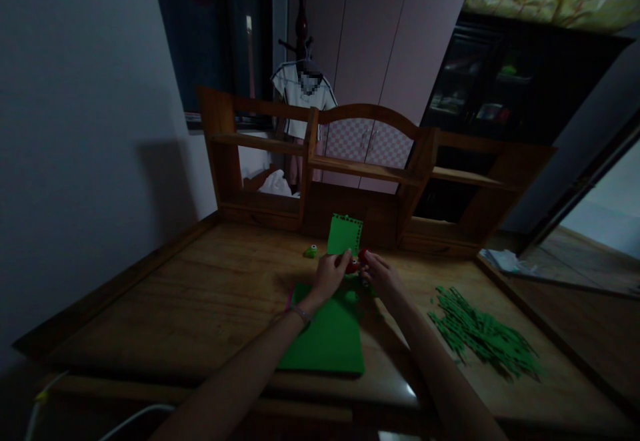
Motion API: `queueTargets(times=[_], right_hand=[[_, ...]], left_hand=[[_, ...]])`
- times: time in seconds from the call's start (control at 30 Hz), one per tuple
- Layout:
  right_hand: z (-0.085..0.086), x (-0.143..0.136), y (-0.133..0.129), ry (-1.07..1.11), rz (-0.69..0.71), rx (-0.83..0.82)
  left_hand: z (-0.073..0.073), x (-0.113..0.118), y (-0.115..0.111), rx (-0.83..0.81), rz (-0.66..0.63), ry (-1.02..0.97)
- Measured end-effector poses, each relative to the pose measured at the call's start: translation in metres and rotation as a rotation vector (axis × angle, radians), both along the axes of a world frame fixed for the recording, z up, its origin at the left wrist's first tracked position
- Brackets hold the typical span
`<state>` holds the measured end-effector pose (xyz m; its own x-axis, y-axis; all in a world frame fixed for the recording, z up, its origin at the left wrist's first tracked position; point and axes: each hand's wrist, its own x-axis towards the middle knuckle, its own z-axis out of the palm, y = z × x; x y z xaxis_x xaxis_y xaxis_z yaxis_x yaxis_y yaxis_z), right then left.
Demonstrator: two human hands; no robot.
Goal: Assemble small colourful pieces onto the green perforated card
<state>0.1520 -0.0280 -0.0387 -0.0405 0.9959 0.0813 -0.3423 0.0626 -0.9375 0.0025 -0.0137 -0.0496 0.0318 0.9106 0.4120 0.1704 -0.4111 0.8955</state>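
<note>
My left hand [330,275] is closed in a pinch on a small red piece with a pale spot [353,266], above the far end of a green sheet stack [325,341]. Close beside it, my right hand [379,271] pinches a rounded dark red piece [363,255]. Whether the two red pieces are joined, I cannot tell in this dim light. Just behind my fingers is a smaller green sheet [344,235] with a row of holes along its edges. Small dark and green bits lie under my hands, partly hidden.
A heap of thin green strips [483,334] lies on the right of the wooden table [200,301]. Left of the smaller sheet sits a little green piece with a white, eye-like spot [311,251]. A wooden shelf unit [365,169] borders the table's far edge.
</note>
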Motion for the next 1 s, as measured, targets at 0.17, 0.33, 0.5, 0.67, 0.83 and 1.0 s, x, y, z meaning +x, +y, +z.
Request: queueTargets(times=[0.17, 0.33, 0.5, 0.67, 0.83, 1.0], right_hand=[[0.0000, -0.0003, 0.0004, 0.016, -0.007, -0.018], [-0.0036, -0.0015, 0.0027, 0.008, -0.017, -0.020], [-0.0039, -0.0014, 0.0037, 0.009, -0.034, -0.030], [-0.0005, -0.0014, -0.0016, 0.008, 0.007, -0.022], [-0.0028, -0.0020, -0.0005, 0.001, 0.015, -0.019], [-0.0031, -0.0026, -0.0001, -0.029, 0.029, -0.002]], left_hand=[[0.0007, 0.0010, -0.0023, 0.061, 0.010, 0.012], [0.0011, -0.0002, -0.0026, 0.045, 0.070, 0.009], [0.0023, -0.0010, -0.0034, 0.069, 0.074, 0.038], [0.0037, -0.0009, -0.0063, 0.148, 0.080, 0.047], [0.0025, -0.0003, -0.0062, 0.174, 0.082, 0.075], [0.0042, -0.0001, -0.0067, 0.204, 0.083, 0.073]])
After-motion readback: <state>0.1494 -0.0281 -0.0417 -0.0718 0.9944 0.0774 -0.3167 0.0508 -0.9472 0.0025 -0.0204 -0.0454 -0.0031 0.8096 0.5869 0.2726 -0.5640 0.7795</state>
